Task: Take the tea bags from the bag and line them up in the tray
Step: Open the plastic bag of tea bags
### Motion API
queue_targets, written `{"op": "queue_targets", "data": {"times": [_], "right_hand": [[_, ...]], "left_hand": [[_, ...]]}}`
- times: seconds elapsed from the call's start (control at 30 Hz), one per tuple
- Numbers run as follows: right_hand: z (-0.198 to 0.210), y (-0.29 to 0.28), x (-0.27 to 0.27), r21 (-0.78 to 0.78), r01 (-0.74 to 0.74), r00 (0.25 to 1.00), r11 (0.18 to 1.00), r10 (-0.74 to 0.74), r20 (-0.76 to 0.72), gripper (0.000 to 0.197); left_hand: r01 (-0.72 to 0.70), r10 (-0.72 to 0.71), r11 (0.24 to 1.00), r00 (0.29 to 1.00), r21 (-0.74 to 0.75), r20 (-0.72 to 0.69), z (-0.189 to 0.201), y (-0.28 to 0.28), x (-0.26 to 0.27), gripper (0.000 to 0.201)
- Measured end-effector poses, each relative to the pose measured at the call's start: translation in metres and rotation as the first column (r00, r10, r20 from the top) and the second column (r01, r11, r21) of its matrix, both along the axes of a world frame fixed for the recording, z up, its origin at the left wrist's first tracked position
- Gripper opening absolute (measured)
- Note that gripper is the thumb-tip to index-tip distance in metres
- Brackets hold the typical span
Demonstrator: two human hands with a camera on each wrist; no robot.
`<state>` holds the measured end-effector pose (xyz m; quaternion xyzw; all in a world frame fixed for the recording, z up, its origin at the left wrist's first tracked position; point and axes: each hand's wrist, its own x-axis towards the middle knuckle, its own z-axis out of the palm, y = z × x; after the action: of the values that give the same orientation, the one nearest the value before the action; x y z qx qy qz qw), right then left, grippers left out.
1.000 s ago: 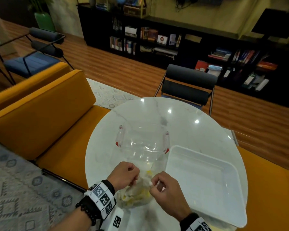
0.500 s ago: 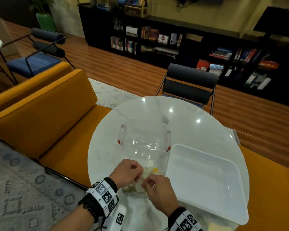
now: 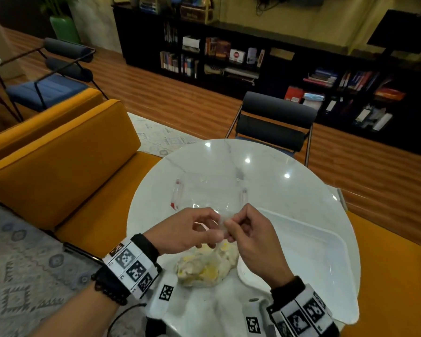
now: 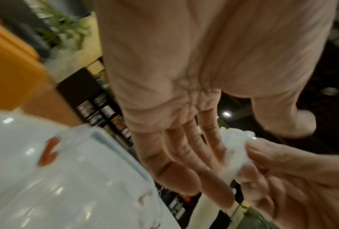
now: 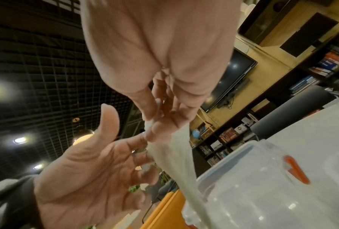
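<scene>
Both hands, left hand (image 3: 187,229) and right hand (image 3: 250,237), pinch the twisted neck of the bag (image 3: 207,266), tea bags hanging below fingers, tray (image 3: 326,259) just right, nearer right hand.

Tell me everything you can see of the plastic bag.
The bag is thin, clear, crinkled plastic, bulging with pale yellow and whitish tea bags that show through it. Its full bottom rests on the white marble table, left of the white tray and in front of a clear box. Its neck is drawn up into a twisted strand. The right hand pinches the neck; the left hand meets it with looser fingers. Whether the mouth is open cannot be told.
</scene>
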<state>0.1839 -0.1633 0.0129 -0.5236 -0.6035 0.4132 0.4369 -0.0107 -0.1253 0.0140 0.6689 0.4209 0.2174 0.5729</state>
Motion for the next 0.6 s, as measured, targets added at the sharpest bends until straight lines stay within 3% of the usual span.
{"op": "queue_targets", "data": {"times": [0.1,0.23,0.33,0.47,0.6], "right_hand": [[0.019,0.005,-0.003,0.050,-0.034,0.999,0.998,0.036,-0.032,0.020],[0.043,0.006,-0.004,0.094,-0.100,0.983,0.991,0.112,-0.142,0.020],[0.053,0.006,-0.005,0.131,-0.132,0.979,0.983,0.150,-0.141,0.021],[0.058,0.010,-0.003,0.174,-0.084,0.984,0.981,0.110,-0.143,0.016],[0.053,0.014,-0.003,0.159,-0.072,0.985,0.985,0.095,-0.143,0.014]], "left_hand": [[-0.053,0.056,0.990,0.998,0.133,-0.019,0.020,0.009,-0.001,0.012],[-0.036,0.025,0.986,0.997,0.161,0.070,0.053,0.014,-0.011,0.022],[-0.011,-0.011,0.978,0.995,0.209,0.101,0.073,0.014,-0.010,0.032],[-0.087,0.064,0.953,0.994,0.290,0.089,0.080,0.015,-0.005,0.009],[-0.068,0.063,0.946,0.998,0.316,0.026,0.078,0.015,-0.004,0.007]]}}
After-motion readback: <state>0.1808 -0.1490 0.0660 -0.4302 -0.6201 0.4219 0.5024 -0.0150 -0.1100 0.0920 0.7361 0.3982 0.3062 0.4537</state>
